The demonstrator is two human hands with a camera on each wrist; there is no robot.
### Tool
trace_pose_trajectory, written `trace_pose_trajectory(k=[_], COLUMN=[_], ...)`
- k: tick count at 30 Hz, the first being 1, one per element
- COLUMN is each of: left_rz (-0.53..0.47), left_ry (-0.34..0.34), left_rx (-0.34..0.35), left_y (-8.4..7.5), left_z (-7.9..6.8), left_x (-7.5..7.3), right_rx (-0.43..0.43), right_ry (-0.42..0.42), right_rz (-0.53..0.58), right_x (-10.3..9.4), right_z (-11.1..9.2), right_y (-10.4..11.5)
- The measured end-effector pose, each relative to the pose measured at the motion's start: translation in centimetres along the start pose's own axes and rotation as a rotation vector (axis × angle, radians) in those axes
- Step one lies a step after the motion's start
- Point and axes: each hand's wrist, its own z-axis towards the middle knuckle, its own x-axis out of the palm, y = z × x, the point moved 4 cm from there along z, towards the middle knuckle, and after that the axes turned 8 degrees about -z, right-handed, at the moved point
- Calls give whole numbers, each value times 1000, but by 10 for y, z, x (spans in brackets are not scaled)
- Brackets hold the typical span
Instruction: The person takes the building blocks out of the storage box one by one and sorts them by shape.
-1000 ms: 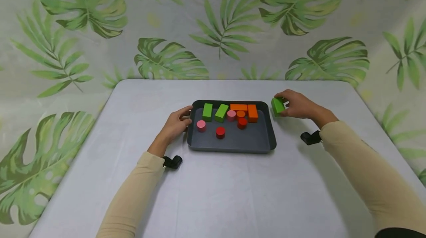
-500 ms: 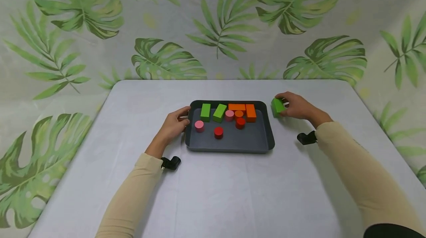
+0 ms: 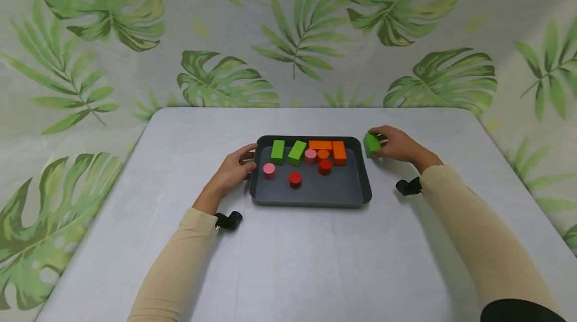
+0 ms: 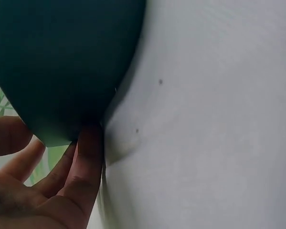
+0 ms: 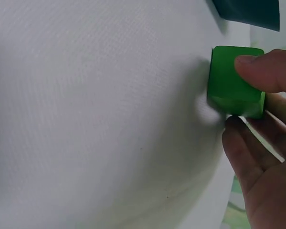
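A dark grey tray [image 3: 315,199] lies on the table with wooden-looking blocks in it. My left hand [image 3: 231,171] rests its fingertips against the tray's left side; in the left wrist view the fingers [image 4: 88,157] touch the outside of the wall near the corner. Just past the tray's right rim, my right hand [image 3: 398,144] holds a green block [image 3: 371,145] between thumb and fingers. In the right wrist view the thumb lies on one face of the green block [image 5: 233,81], close to the table, with the tray's corner [image 5: 252,12] beyond it.
In the tray, two green blocks [image 3: 277,151] lie at the back left and two orange blocks [image 3: 339,153] at the back right. Pink, red and orange cylinders [image 3: 295,180] stand among them. White cloth [image 3: 288,262] covers the table; a leaf-patterned sheet [image 3: 302,36] hangs behind.
My right hand has shifted slightly left with the green block, closer to the tray's right rim. The left hand stays at the tray's left side, and the things in the tray have not moved.
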Motion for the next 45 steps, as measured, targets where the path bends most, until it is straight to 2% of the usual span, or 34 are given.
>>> trace_pose_trajectory(k=[4,13,19,26,31,34,37,41,45], left_rz=[-26,-44,-52,19,-14,-45,-61,-67,-63], left_ry=[6,39,29,8,48,83,95,98,104], left_rx=[-12,-9,-12,-5,-19,-22,-31,-42,-43], left_y=[0,1,-3,-6,-2,0,2,4,5], left_z=[0,3,2,3,4,3,3,3,4], left_x=[-3,-6,-6,-1,0,0,-1,-2,-4], right_rx=[2,70,67,56,46,12,-45,-131,-184], right_ry=[11,63,60,47,40,13,-53,-151,-193], right_rz=[49,143,135,123,116,77,26,-13,-49], right_x=[2,0,-2,-1,2,0,-5,-16,-26], right_z=[3,3,1,0,0,-2,-6,-15,-24], right_y=[-2,-11,-10,-13,-15,-11,-4,11,30])
